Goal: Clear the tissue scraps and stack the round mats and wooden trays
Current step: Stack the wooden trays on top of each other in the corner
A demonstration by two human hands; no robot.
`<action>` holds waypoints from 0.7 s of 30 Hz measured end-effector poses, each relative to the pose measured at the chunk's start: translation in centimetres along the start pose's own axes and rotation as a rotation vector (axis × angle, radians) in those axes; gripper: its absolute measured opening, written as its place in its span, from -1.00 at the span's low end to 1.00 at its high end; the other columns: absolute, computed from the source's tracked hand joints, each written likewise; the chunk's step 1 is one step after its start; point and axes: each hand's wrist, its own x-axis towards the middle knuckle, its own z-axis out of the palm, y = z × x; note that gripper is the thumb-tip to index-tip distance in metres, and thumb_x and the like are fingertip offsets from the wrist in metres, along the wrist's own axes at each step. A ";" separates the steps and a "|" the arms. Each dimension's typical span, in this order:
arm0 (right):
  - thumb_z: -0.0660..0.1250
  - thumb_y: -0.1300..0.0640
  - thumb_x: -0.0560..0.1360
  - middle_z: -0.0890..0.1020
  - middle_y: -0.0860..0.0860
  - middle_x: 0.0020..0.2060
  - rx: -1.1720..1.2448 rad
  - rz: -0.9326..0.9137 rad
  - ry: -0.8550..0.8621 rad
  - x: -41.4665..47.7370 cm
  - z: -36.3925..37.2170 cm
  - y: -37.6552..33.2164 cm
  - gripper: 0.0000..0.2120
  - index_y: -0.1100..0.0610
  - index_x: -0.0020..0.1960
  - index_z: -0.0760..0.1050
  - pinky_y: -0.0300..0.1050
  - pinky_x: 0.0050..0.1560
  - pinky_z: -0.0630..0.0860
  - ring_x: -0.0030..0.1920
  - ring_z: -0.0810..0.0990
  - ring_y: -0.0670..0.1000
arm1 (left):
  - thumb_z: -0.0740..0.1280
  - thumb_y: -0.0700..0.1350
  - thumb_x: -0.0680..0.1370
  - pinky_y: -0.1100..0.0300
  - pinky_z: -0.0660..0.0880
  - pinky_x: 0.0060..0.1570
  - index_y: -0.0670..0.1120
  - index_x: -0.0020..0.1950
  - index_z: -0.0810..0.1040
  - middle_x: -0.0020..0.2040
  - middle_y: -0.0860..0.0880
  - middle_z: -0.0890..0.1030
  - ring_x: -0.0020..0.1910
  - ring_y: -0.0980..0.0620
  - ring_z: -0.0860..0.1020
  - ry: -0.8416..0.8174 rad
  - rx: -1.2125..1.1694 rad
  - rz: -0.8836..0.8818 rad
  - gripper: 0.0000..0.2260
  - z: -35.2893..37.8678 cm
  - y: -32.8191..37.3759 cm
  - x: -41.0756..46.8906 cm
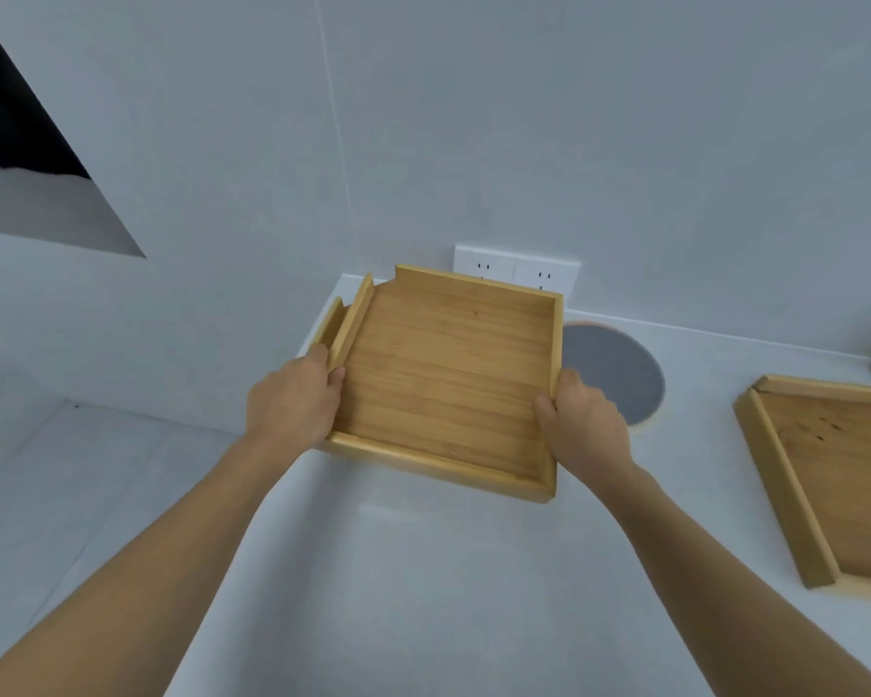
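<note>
Both forearms are stretched fwd over the white desk [423, 570]. A square wooden tray [448, 379] is gripped at its side rails: left hand [292, 404] clamped on the left rail w/ thumb inside, right hand [582, 425] closed on the right rail. A 2nd tray edge [330, 324] is seen just beyond the left rail. A round grey mat [614, 374] lies flat behind the right hand. Another wooden tray [825, 475] rests well apart at right. A wall socket [516, 271] is mounted behind.

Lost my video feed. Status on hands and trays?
Left hand and right hand grip held tray. Another tray edge shows beneath. Second tray right. Grey mat behind.
</note>
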 end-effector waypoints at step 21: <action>0.14 -0.17 0.53 0.60 0.12 -0.02 -0.156 -0.061 0.201 4.1 3.1 -3.1 -0.50 0.22 0.24 0.36 0.02 -0.06 0.41 -0.02 0.54 0.16 | 0.09 0.22 0.54 -0.02 0.40 -0.01 -0.17 0.23 0.43 0.10 -0.16 0.55 0.07 -0.18 0.50 0.082 0.091 0.001 -0.48 0.6 -4.1 5.7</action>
